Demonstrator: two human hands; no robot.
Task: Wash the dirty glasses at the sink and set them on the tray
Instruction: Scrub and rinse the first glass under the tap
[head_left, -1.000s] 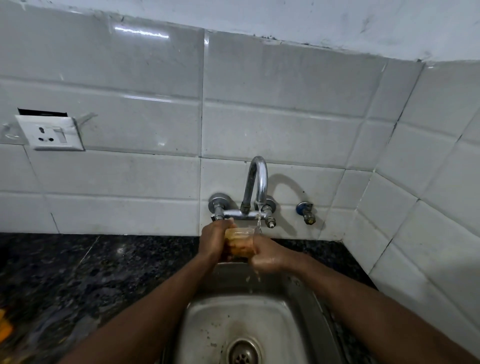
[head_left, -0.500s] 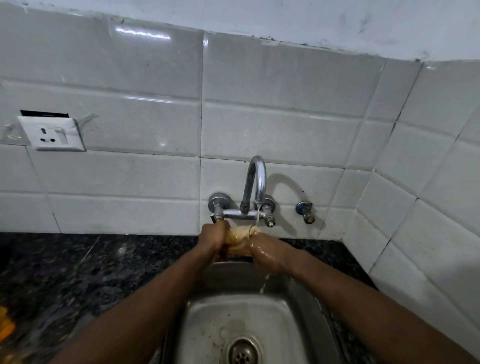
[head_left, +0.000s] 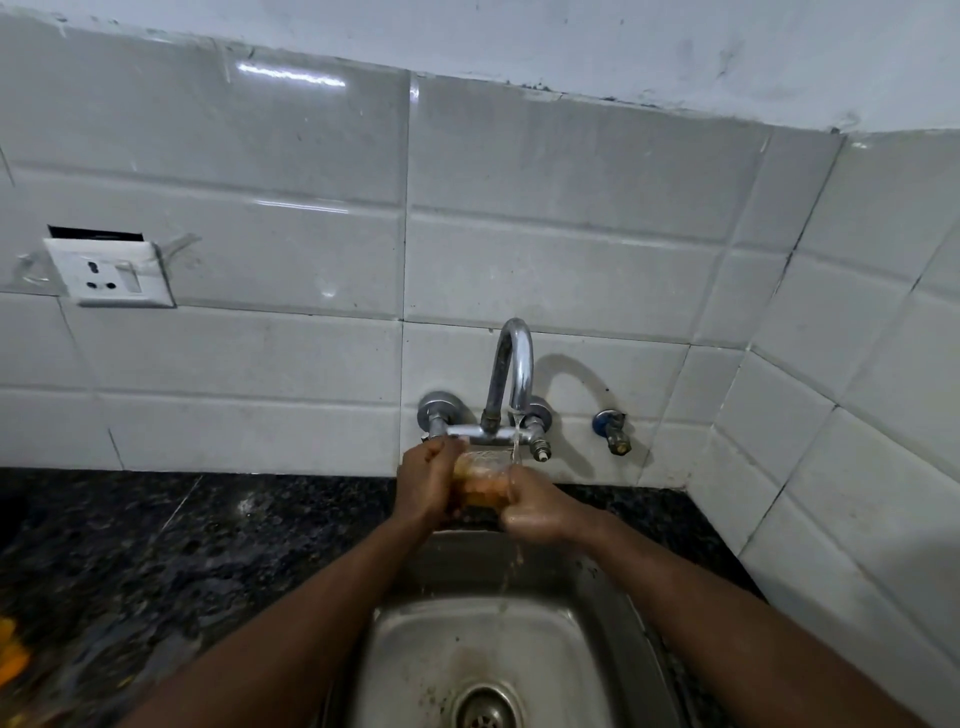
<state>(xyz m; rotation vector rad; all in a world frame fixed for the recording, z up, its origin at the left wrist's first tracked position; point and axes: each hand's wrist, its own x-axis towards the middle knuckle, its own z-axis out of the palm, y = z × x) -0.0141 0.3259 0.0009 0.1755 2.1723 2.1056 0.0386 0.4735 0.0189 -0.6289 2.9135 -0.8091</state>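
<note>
Above the sink (head_left: 561, 670), left hand (head_left: 423, 488) and right hand (head_left: 537, 512) still grip the glass (head_left: 480, 483).

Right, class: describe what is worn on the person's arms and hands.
The left forearm and right forearm are bare: no sleeves, watch or bangles in view. The left hand and right hand wear no gloves; the right glistens wet.
</note>
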